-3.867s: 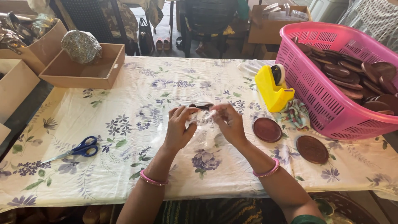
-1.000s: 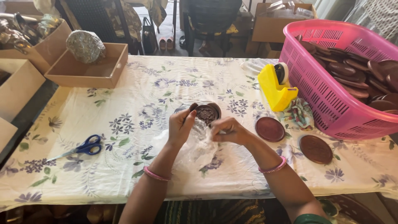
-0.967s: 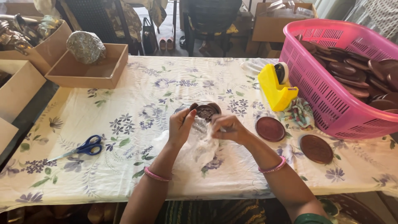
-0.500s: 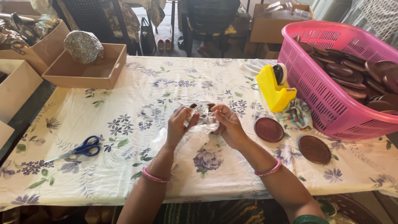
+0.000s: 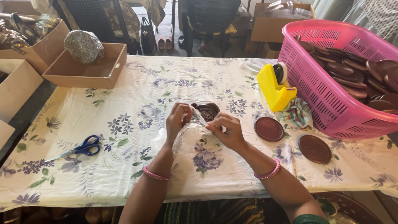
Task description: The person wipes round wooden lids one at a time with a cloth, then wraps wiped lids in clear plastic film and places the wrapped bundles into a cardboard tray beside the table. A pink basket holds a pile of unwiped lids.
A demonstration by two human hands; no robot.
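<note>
Between the hands, left grip and right grip pinch clear plastic wrap around a brown disc.

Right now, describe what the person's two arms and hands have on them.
Both forearms are bare, with no gloves on the left hand or the right hand. Each wrist carries a thin pink bangle: the left bangle and the right bangle. A green sleeve edge shows on the right upper arm. Any rings are too small to tell.
</note>
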